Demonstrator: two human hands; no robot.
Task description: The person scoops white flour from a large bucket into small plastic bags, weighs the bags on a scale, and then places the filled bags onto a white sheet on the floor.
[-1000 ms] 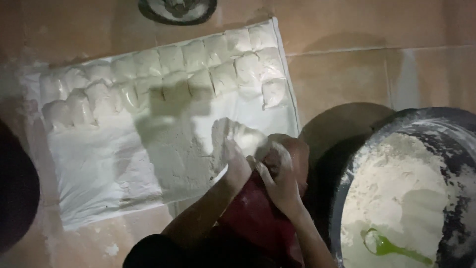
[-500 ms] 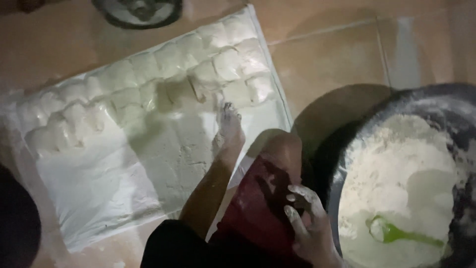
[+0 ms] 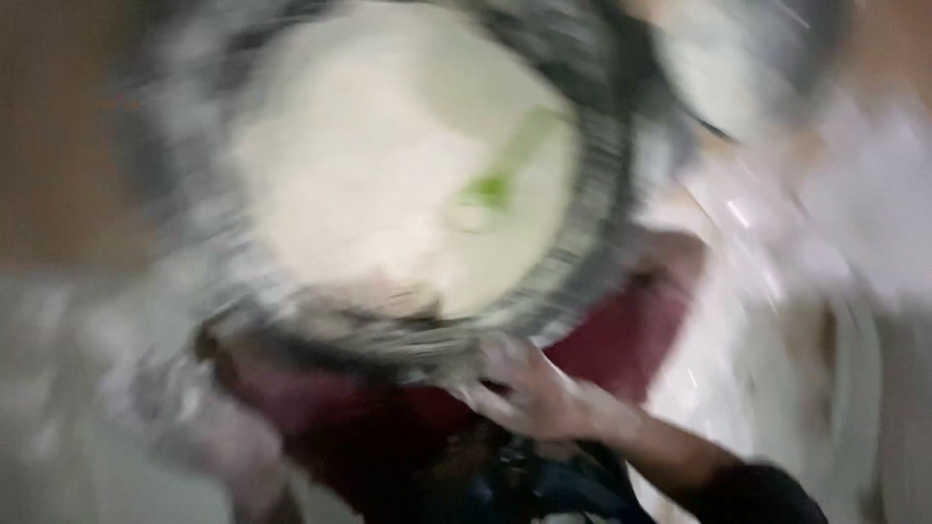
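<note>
The bowl (image 3: 582, 194) of dough (image 3: 388, 165) fills the upper middle of the blurred view, its near rim just above the right hand (image 3: 534, 393). That hand's floury fingers (image 3: 495, 359) spread loosely, holding nothing. A green spoon (image 3: 505, 170) lies in the dough, handle slanting up-right. The left hand is not visible.

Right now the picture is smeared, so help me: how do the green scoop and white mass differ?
The green scoop is small and bright; the white mass is pale and fills most of the dark basin. The scoop is slim, the mass broad and rounded. Both lie in it.
</note>
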